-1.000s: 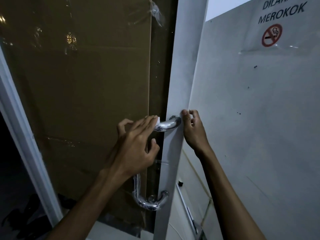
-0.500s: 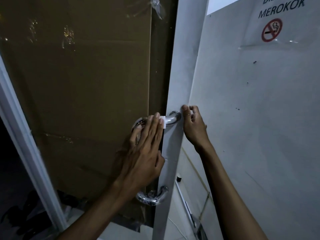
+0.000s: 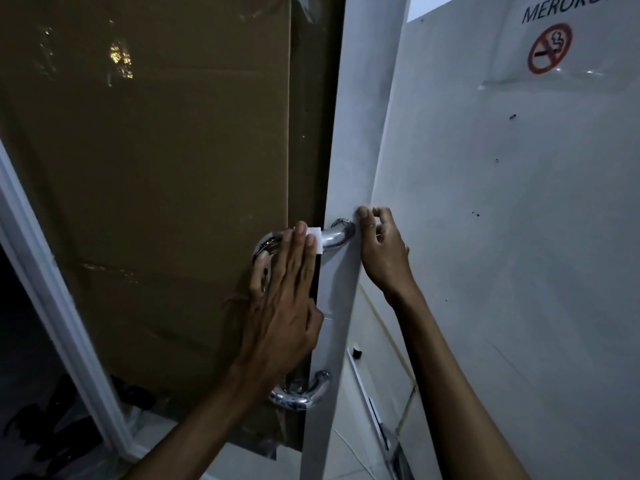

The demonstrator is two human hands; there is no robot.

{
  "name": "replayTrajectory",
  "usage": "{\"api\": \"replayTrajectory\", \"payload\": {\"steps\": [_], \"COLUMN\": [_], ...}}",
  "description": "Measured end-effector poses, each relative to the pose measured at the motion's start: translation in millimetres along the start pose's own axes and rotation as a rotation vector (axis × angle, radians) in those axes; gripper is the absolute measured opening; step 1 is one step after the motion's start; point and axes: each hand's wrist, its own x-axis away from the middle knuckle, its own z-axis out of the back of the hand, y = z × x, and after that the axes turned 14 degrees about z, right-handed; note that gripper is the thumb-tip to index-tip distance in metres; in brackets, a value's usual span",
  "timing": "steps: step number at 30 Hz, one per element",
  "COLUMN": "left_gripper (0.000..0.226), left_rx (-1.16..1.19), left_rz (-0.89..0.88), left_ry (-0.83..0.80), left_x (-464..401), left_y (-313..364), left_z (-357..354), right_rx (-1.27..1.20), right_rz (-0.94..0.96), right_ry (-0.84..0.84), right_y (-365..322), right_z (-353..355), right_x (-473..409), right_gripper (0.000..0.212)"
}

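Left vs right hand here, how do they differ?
The left hand has straight fingers, the right hand curled ones. The left hand presses a white pad on the chrome handle; the right hand grips the door edge, no pad. Both sit at the handle's upper end.

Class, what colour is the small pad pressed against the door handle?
The pad is white; head view.

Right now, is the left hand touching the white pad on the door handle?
Touching. Head view: the left hand lays straight fingertips on the white pad, pressing it against the chrome door handle.
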Motion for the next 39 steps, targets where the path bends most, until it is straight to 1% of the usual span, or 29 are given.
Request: {"api": "replayTrajectory", "payload": {"steps": [3,6,8,11,14,19,23,25,27,30,32,34,35,37,39], "left_gripper": [0.101,0.096,0.096,0.091,0.088,0.088,0.087,0.091,0.093,0.087,0.085,0.085,0.086,0.089,0.090], "left_rx": [-0.016,-0.084,-0.082,-0.066,-0.097,-0.221,-0.270,-0.253,-0.188,-0.106,-0.083,-0.108,-0.123,-0.124,-0.092], "left_rz": [0.045,0.021,0.020,0.029,-0.026,-0.086,-0.133,-0.125,-0.072,0.011,-0.052,-0.131,-0.144,-0.120,-0.049], "left_ry": [-0.017,-0.016,-0.002,0.001,-0.006,0.013,0.008,-0.002,0.006,0.023,0.014,0.003,0.001,-0.007,0.005], "left_x": [-1.9,-2.9,-9.0,-11.6,-0.4,-15.1,-15.6,-8.1,-6.4,-14.6,-16.0,-10.2,-5.9,1.5,2.8], "left_y": [1.9,5.1,6.4,7.7,5.9,11.1,13.9,4.6,-5.9,-8.1,-0.7,6.3,6.4,2.2,-3.2], "left_z": [-0.6,1.4,5.6,10.1,9.2,12.4,14.2,15.4,16.1,19.0,17.3,12.8,11.6,10.2,11.6], "right_rx": [-0.011,-0.027,-0.035,-0.043,-0.054,-0.054,-0.068,-0.088,-0.095,-0.075,-0.064,-0.073,-0.082,-0.109,-0.122], "right_rz": [0.002,-0.001,0.001,0.010,0.016,0.019,0.013,0.003,0.008,0.019,0.024,0.022,0.017,0.016,0.025], "right_ry": [0.006,-0.001,0.000,0.000,0.004,0.031,0.001,-0.004,0.006,0.025,0.041,0.041,0.031,0.007,0.002], "right_y": [2.5,1.4,1.0,2.6,4.0,4.6,8.6,9.3,10.0,10.8,10.5,11.9,12.2,13.7,14.0], "right_z": [-1.8,-5.1,-6.6,-7.7,-9.4,-14.6,-13.5,-11.6,-12.8,-17.3,-18.8,-17.7,-16.5,-12.5,-11.8], "right_x": [-0.6,-0.4,0.0,0.7,1.8,2.7,1.6,1.9,2.5,3.5,4.0,3.2,2.7,2.8,3.1], "right_gripper": [0.051,0.058,0.066,0.067,0.070,0.067,0.071,0.066,0.061,0.051,0.045,0.048,0.050,0.046,0.043]}}
